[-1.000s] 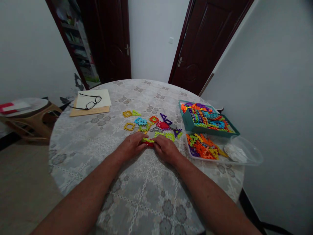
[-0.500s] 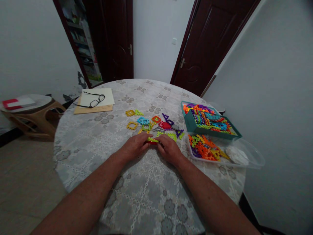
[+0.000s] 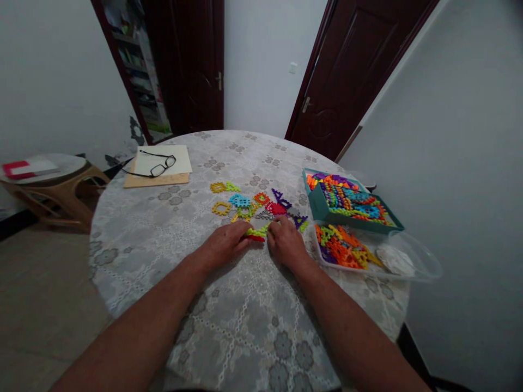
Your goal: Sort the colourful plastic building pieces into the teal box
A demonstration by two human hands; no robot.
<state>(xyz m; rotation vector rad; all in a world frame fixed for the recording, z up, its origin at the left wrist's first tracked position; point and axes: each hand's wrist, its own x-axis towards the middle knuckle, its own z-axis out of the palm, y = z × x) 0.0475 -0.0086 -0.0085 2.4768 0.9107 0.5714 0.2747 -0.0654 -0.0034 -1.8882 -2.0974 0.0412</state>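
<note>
A round table covered with a grey-and-white floral cloth (image 3: 241, 326) is set before a pale wall (image 3: 261, 81), which is flanked by two dark red-brown panelled doors (image 3: 347, 71). At the far left, a brown plastic stool (image 3: 59, 196) is topped by a red-and-white box (image 3: 32, 167). On the table's left side, black-framed glasses (image 3: 157, 171) are laid over a white sheet of paper (image 3: 180, 158), beneath which a tan board (image 3: 174, 178) is partly covered. On the right, teal boxes (image 3: 347, 219) and a clear plastic tray (image 3: 343, 266) are filled with multicoloured notched pieces. Near the middle, a loose scatter is formed by notched plastic pieces, among them light-blue pieces (image 3: 242, 201), a red rounded piece (image 3: 276, 208) and purple triangular pieces (image 3: 278, 194).

Both bare forearms are stretched inward from the lower corners, and the hands are brought close together just on the near side of the scatter. By the left hand (image 3: 227, 240), held low with the thumb toward the body, a yellow-green notched strip (image 3: 254, 232) and a red strip (image 3: 256, 238) directly under it are pinched at their left end. The right hand (image 3: 285, 242) is curled with its knuckles raised, at the strips' right end; whether anything is gripped by it cannot be told.
</note>
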